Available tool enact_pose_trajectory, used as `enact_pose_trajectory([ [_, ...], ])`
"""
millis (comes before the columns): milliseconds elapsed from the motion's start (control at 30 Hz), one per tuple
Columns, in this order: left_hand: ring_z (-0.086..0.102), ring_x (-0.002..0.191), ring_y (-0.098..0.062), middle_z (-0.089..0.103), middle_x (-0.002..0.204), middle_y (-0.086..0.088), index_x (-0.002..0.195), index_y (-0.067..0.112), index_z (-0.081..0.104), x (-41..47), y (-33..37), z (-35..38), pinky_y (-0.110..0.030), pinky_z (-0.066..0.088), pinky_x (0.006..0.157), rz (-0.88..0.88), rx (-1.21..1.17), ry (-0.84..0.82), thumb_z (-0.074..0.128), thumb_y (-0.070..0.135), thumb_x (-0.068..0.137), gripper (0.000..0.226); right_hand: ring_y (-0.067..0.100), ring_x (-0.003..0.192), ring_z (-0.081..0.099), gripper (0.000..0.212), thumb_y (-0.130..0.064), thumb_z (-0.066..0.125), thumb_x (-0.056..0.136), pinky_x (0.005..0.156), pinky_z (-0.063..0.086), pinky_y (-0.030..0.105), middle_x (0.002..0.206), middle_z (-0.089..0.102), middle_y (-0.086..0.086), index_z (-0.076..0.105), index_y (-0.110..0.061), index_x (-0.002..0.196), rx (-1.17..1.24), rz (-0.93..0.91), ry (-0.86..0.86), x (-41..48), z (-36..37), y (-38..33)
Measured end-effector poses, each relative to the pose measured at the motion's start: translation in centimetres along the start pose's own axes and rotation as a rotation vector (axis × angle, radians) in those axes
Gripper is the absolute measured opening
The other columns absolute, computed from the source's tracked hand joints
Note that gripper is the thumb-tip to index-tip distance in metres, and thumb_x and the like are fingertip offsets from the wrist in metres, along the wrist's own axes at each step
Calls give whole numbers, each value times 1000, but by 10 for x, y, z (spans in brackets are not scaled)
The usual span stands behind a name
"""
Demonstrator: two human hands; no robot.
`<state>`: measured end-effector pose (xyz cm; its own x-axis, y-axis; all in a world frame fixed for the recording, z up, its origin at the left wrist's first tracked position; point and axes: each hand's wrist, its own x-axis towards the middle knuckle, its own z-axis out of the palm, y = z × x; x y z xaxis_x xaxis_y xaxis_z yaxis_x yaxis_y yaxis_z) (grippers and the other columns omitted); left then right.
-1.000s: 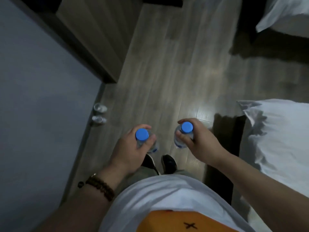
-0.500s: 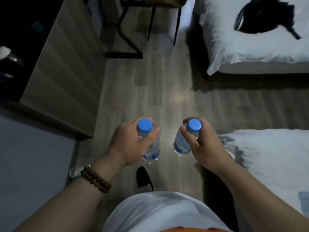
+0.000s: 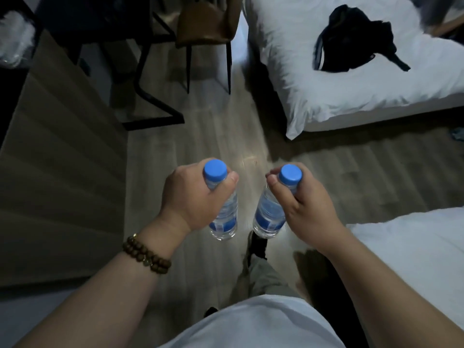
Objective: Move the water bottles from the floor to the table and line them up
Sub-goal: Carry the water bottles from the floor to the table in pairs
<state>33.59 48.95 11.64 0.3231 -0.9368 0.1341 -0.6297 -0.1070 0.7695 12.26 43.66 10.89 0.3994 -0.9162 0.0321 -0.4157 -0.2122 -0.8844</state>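
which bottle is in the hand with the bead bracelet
The bottle on the left, gripped near its top by the left hand, whose wrist wears the bead bracelet. The other bottle is in the right hand, wrist bare.

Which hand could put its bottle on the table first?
Probably the left hand. It grips the left bottle on the side where the dark table stands, ahead and left. The right hand grips the right bottle nearer the bed.

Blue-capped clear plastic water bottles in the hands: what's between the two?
In the head view, only bare grey wood floor shows between the left-hand bottle and the right-hand bottle.
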Motion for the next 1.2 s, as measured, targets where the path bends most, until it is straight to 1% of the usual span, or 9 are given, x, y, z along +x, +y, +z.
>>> enact_pose_trajectory([
  [200,68,68,-17,71,68,6,72,22,72,114,14,19,-40,56,65,-29,36,113,57,52,76,34,2,82,61,8,-28,63,98,68,41,7,85,62,-13,56,-28,93,58,16,30,119,-31,12],
  [400,70,66,-14,71,67,9,70,23,73,207,31,32,-41,57,64,-69,-32,245,64,54,78,33,2,83,60,8,-31,63,94,66,42,7,83,63,-13,58,-26,90,4,4,80,231,-62,6],
  [533,70,68,-18,72,68,4,70,19,73,264,25,35,-42,56,66,-73,-86,252,63,49,82,34,2,82,60,10,-33,63,93,66,40,5,82,64,-11,58,-26,88,-24,-36,83,298,-65,-1],
  [600,70,68,-16,72,69,3,71,15,72,294,17,37,-40,55,66,-53,-116,266,63,44,84,33,1,79,60,15,-40,63,93,65,40,5,83,63,-13,58,-27,86,-41,-45,92,331,-62,-3],
  [733,69,73,-18,72,73,1,75,10,72,356,-4,39,-36,54,69,-24,-181,252,64,38,84,31,2,78,61,36,-63,57,90,64,41,8,79,62,-13,58,-27,82,-79,-66,161,396,-46,-7],
  [800,70,77,-19,73,76,-1,78,8,73,391,-20,36,-39,55,73,-34,-244,232,64,38,84,32,6,76,61,40,-64,58,89,62,43,12,81,63,-12,58,-25,79,-67,-70,215,429,-35,-8],
  [933,72,84,-20,75,83,-4,84,8,75,465,-42,19,-46,58,80,-126,-373,178,63,44,80,37,10,70,61,33,-51,67,90,59,44,15,77,64,-9,60,-23,76,-62,-45,267,498,-16,-15],
  [1000,72,84,-20,75,84,-3,85,9,73,500,-50,8,-47,59,80,-110,-385,145,62,43,81,35,9,68,61,25,-41,70,90,60,44,13,76,65,-8,60,-23,76,-41,-18,260,530,-6,-18],
  [1200,68,81,-15,70,81,2,83,10,67,592,-72,-14,-26,56,73,-38,-305,126,63,38,82,28,8,72,62,18,-29,72,90,62,45,13,79,65,-8,62,-20,79,-25,13,263,618,18,-28],
])
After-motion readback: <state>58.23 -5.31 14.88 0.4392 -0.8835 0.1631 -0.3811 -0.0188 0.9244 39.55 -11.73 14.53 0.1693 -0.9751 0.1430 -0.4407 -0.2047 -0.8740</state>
